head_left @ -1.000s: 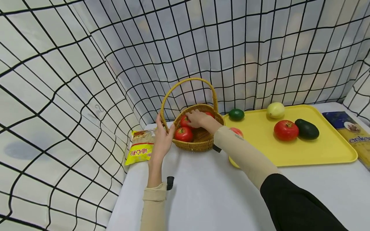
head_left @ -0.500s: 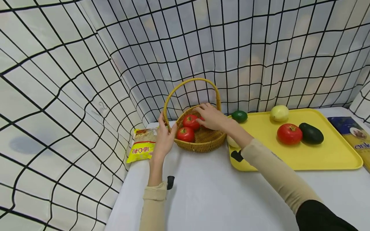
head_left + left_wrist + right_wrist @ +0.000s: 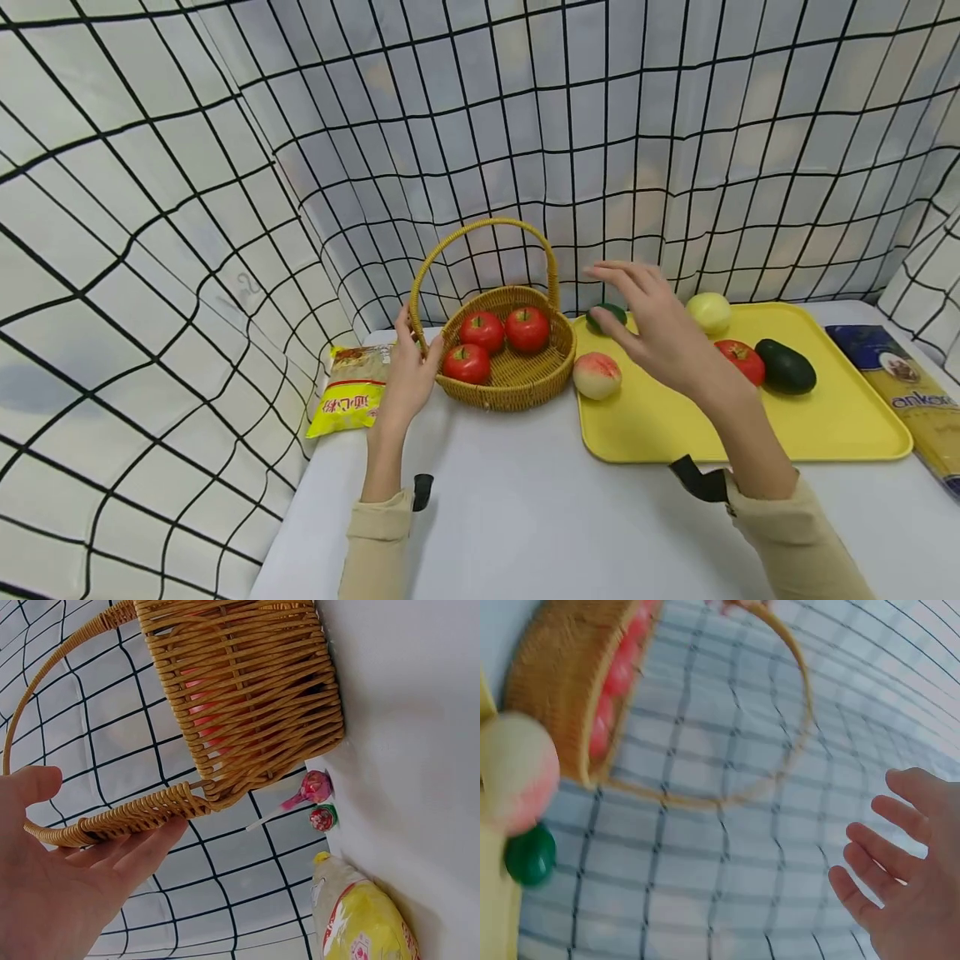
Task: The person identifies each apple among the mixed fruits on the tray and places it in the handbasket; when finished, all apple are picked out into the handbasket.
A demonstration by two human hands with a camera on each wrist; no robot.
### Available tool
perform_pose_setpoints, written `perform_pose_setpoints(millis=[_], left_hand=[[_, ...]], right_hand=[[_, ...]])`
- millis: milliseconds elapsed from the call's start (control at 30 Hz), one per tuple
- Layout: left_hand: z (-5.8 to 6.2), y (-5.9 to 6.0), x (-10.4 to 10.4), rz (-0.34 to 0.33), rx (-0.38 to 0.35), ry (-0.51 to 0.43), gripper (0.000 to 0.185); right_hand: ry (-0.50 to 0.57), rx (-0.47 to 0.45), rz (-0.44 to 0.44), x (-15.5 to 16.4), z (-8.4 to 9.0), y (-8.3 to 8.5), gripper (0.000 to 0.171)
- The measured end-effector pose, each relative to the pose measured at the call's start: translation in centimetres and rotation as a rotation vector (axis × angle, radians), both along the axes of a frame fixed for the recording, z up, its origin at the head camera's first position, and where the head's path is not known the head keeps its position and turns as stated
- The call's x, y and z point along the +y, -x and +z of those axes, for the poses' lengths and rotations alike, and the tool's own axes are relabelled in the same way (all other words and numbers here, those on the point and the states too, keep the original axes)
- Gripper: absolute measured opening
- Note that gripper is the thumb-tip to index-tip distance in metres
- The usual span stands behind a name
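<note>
**Mia:** Look at the basket (image 3: 508, 367). It sits on the white tabletop (image 3: 540, 517), just left of the yellow tray (image 3: 825, 425). Three tomatoes (image 3: 527, 327) are lying inside it.

**Ben:** Who is holding it?

**Mia:** The left hand (image 3: 408, 375) is at the basket's left side. Its fingers (image 3: 142, 851) are nearly straight and touch the bottom of the handle (image 3: 127, 817). They are not curled tight round it.

**Ben:** So the basket could slide?

**Mia:** I think so. It looks light. A bump on the handle could push it away or tip it, and the round tomatoes might roll out.

**Ben:** Where is the other hand?

**Mia:** The right hand (image 3: 660, 329) is up in the air to the right of the basket, over the tray. Its fingers (image 3: 874, 851) are spread wide and hold nothing.

**Ben:** What is under it?

**Mia:** A peach (image 3: 597, 376) lies at the tray's edge, just beside the basket. A lime (image 3: 603, 317) is behind the peach, partly hidden by the hand. Farther from the basket are one more tomato (image 3: 742, 360), an avocado (image 3: 784, 367) and a pale yellow fruit (image 3: 708, 312).

**Ben:** What could go wrong there?

**Mia:** If the hand comes down fast, it may knock the peach off the tray. A loose grab could also let a round fruit slip and roll over the tabletop.
</note>
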State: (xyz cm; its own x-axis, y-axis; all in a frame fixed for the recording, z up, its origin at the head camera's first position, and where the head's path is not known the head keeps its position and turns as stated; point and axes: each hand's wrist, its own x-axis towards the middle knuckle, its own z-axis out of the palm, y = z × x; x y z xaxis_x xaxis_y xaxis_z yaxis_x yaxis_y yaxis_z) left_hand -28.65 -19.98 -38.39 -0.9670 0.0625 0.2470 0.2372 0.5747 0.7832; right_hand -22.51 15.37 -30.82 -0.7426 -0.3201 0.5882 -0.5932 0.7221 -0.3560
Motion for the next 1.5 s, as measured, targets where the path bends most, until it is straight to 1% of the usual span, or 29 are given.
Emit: perform_pose_setpoints(millis=[133, 233, 300, 400, 467, 533, 600, 700, 800, 867, 967, 1000, 1067, 1133, 1233, 1333, 1500], left_hand=[[0.2, -0.3, -0.4, 0.003, 0.015, 0.031, 0.078], [0.2, -0.2, -0.1, 0.001, 0.017, 0.045, 0.079], [0.1, -0.1, 0.1, -0.004, 0.011, 0.046, 0.079], [0.0, -0.1, 0.3, -0.011, 0.0, 0.024, 0.08], [-0.1, -0.2, 0.2, -0.011, -0.001, 0.019, 0.08], [-0.1, -0.2, 0.0, -0.005, -0.001, 0.015, 0.08], [-0.1, -0.2, -0.2, 0.005, 0.005, 0.021, 0.079], [0.0, -0.1, -0.4, 0.013, 0.009, 0.036, 0.079], [-0.1, -0.1, -0.3, 0.012, 0.002, 0.045, 0.078], [-0.1, 0.0, -0.2, 0.009, -0.004, 0.05, 0.079], [-0.3, 0.0, 0.0, 0.008, -0.011, 0.05, 0.08], [-0.3, 0.0, 0.1, 0.007, -0.012, 0.052, 0.08], [-0.3, 0.0, 0.1, 0.009, -0.012, 0.055, 0.08], [-0.3, 0.0, 0.1, 0.012, -0.013, 0.056, 0.081], [-0.3, -0.1, 0.2, 0.014, -0.015, 0.058, 0.08], [-0.3, -0.1, 0.2, 0.017, -0.012, 0.054, 0.08], [-0.2, -0.1, 0.2, 0.014, -0.002, 0.056, 0.08]], right_hand=[[0.005, 0.076, -0.085, 3.2, 0.0, -2.4, 0.051], [0.002, 0.073, -0.156, 5.7, 0.3, -3.9, 0.053], [0.017, 0.08, -0.2, 7.3, 0.7, -4.7, 0.054], [0.026, 0.144, -0.246, 9.1, 1.4, -5.7, 0.051], [0.039, 0.21, -0.261, 9.8, 1.9, -6.2, 0.051], [0.056, 0.269, -0.274, 10.1, 2.3, -6.6, 0.059], [0.081, 0.301, -0.289, 10.1, 2.7, -6.9, 0.067], [0.102, 0.324, -0.313, 9.9, 2.9, -7.1, 0.071], [0.103, 0.326, -0.329, 10.0, 2.9, -7.1, 0.071], [0.089, 0.32, -0.337, 10.3, 2.9, -7.1, 0.075], [0.069, 0.299, -0.344, 10.8, 2.7, -7.0, 0.078], [0.059, 0.286, -0.349, 11.1, 2.7, -7.0, 0.076], [0.058, 0.246, -0.363, 11.2, 2.6, -6.8, 0.065], [0.053, 0.195, -0.389, 11.4, 2.4, -6.6, 0.06], [0.038, 0.094, -0.446, 11.8, 1.9, -6.0, 0.064], [0.009, -0.001, -0.488, 12.5, 1.0, -5.1, 0.062], [-0.023, -0.15, -0.492, 13.8, -0.8, -3.2, 0.064]])
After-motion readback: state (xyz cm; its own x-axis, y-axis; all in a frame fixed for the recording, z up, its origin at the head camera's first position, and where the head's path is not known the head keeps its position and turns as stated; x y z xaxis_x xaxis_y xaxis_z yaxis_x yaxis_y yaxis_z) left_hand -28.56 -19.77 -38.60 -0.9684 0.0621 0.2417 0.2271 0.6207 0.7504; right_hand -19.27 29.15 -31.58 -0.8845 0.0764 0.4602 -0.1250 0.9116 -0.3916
